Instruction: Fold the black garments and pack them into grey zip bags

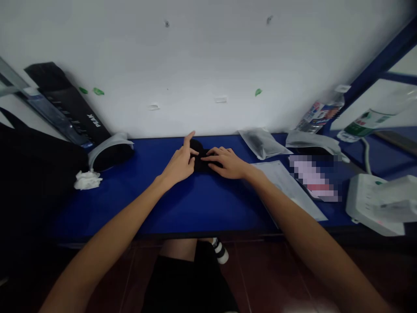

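A small black item, soft-looking and with a rounded top, lies on the blue tabletop near the wall; its exact kind is hard to tell. My left hand is at its left side, index finger pointing up and the other fingers apart, touching or just over its edge. Over its right part rests my right hand, palm down with fingers spread. Neither hand is closed around the item. Both hands cover parts of it.
At left are a black PEAK box, a black item in a pale bag and crumpled tissue. At right are a clear pouch, a flat plastic sleeve, a blurred phone-like item, bottles and a white power strip.
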Demonstrator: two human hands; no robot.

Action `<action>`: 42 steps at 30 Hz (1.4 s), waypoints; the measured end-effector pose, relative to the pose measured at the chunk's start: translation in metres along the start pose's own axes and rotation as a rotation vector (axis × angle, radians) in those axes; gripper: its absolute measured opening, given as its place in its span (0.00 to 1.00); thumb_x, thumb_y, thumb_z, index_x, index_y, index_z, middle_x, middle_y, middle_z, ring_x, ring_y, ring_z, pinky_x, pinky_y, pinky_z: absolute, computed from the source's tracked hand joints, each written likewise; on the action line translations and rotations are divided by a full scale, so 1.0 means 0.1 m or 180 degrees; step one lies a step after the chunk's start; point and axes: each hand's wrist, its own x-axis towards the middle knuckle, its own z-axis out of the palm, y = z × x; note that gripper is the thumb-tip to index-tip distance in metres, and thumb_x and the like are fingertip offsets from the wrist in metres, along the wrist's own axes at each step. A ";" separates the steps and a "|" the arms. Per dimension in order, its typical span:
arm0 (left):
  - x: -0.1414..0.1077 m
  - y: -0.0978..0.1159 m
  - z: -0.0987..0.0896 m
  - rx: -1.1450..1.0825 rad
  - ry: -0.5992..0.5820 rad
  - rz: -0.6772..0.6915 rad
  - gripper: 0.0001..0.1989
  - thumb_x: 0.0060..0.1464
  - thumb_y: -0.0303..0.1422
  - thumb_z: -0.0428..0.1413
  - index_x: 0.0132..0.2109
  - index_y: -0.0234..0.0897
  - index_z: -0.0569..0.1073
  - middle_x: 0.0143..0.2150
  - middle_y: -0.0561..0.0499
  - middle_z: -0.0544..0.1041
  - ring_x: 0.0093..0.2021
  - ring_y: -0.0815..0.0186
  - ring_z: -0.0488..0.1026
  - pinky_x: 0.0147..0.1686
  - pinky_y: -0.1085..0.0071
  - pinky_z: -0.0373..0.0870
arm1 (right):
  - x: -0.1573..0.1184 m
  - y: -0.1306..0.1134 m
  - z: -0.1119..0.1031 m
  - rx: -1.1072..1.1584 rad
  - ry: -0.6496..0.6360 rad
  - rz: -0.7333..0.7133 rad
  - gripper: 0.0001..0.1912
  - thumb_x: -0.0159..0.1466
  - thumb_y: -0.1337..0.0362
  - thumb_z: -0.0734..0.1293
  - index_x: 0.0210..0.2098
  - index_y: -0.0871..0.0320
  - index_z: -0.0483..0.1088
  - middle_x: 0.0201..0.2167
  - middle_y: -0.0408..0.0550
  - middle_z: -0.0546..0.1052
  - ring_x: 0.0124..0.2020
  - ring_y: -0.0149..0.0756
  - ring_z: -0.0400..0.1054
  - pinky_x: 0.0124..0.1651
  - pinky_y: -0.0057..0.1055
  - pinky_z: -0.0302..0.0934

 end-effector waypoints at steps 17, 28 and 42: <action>0.13 -0.41 -0.23 0.0278 0.0779 -0.1336 0.26 0.52 0.32 0.69 0.54 0.40 0.67 0.50 0.41 0.78 0.53 0.49 0.78 0.55 0.53 0.75 | -0.03 0.07 -0.09 0.0348 0.0111 -0.0131 0.21 0.77 0.54 0.63 0.62 0.49 0.80 0.64 0.56 0.78 0.64 0.55 0.70 0.66 0.58 0.60; 0.05 0.06 -0.04 -0.0121 0.0981 0.0236 0.27 0.56 0.24 0.64 0.61 0.41 0.70 0.52 0.47 0.76 0.52 0.58 0.78 0.61 0.55 0.75 | -0.02 0.03 -0.09 0.0497 -0.0033 -0.0159 0.22 0.76 0.48 0.64 0.60 0.51 0.81 0.66 0.57 0.78 0.65 0.58 0.72 0.69 0.62 0.57; -0.07 -0.07 0.36 0.0185 -0.0288 0.0541 0.42 0.62 0.20 0.57 0.79 0.45 0.60 0.81 0.41 0.59 0.82 0.47 0.54 0.78 0.41 0.56 | -0.06 0.30 -0.19 0.0437 0.0517 0.0039 0.22 0.62 0.71 0.63 0.46 0.51 0.86 0.53 0.49 0.85 0.56 0.51 0.78 0.65 0.50 0.67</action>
